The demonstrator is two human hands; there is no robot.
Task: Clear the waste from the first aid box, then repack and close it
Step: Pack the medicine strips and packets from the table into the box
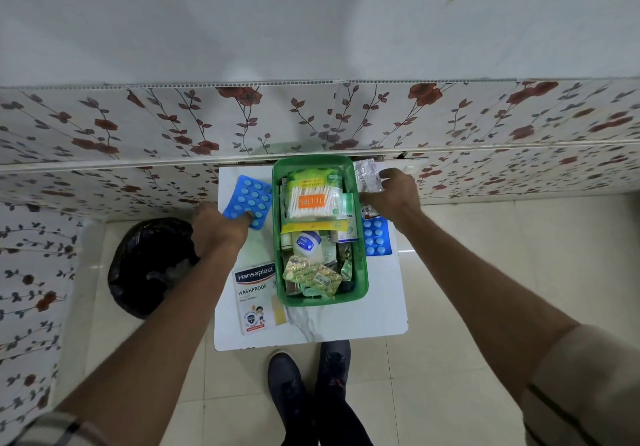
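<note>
A green first aid box stands open on a small white table, packed with a cotton swab pack, a small jar and gold foil strips. My left hand grips a blue tablet blister sheet left of the box. My right hand holds a silver foil blister strip at the box's far right corner. A second blue blister sheet lies right of the box. A Hansaplast plaster packet lies at the front left.
A bin lined with a black bag stands on the floor left of the table. A flowered wall panel runs just behind the table. My shoes are at the table's front edge on the tiled floor.
</note>
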